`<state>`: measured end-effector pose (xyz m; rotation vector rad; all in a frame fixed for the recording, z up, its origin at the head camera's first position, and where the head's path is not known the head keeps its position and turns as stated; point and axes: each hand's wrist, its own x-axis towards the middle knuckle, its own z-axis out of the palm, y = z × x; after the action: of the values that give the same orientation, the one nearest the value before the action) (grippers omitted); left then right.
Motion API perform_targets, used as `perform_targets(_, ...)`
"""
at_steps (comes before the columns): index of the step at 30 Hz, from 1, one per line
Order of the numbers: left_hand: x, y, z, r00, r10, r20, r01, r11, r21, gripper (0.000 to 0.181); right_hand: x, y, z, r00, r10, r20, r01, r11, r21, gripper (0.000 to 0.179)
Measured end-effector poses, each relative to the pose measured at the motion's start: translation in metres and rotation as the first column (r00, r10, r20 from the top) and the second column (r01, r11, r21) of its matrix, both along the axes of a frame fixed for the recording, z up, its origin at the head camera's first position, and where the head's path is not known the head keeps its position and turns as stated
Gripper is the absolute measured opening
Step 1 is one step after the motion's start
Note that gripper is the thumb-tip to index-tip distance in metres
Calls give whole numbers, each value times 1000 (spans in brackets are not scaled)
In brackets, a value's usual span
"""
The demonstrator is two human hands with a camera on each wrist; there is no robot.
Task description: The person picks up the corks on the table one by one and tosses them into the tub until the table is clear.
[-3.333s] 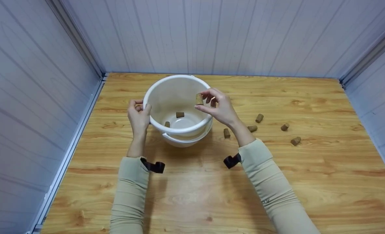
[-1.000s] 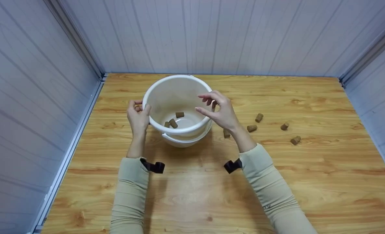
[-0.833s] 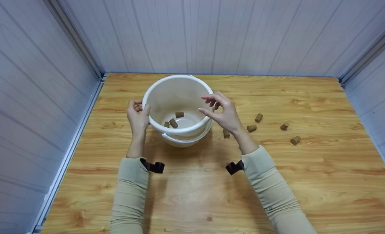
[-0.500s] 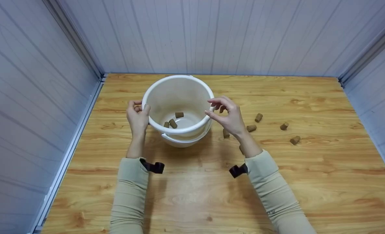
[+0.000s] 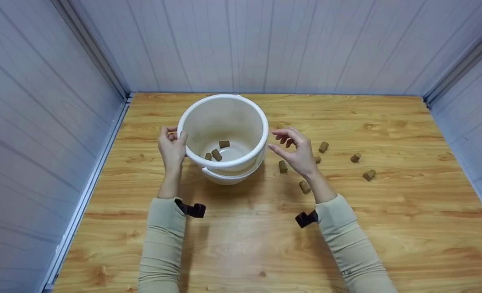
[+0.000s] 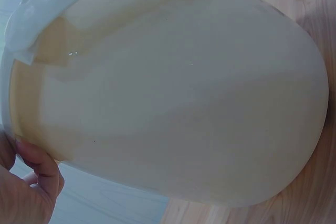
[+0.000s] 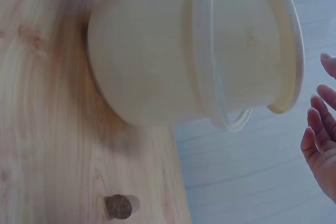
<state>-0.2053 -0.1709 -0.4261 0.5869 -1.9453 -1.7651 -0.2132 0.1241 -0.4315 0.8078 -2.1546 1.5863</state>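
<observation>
A white plastic bucket stands upright on the wooden table, its handle hanging down on the near side. My left hand grips the left edge of its rim, thumb over the top; the left wrist view shows curled fingers there. Three corks lie on the bucket's floor, one apart from the other two. Just right of the rim, my right hand is in the air with loosely bent fingers and nothing in them. Below it on the table lie a cork and a second cork.
Farther right, several more corks are scattered on the table, among them a cork, another cork and the rightmost cork. Pale panel walls enclose the back and both sides.
My right hand let a cork go into the bucket, where it lies with two others. That hand then moved right and nearer me, off the rim. My left hand stays on the rim.
</observation>
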Motion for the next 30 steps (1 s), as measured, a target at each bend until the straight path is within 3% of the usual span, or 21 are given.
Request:
perform_targets(5, -1, -1, 0, 1000, -4, 13, 4, 1000, 9, 17, 12, 7, 11, 1000, -10, 10, 9, 999, 40, 25)
perform_targets(15, 1, -1, 0, 1000, -1, 2, 1, 1000, 17, 17, 16, 29, -3, 993, -30, 111, 20, 996, 85, 25)
perform_targets(30, 0, 0, -2, 999, 7, -36, -7, 1000, 0, 15, 18, 58, -18, 986, -48, 162, 23, 989, 149, 26)
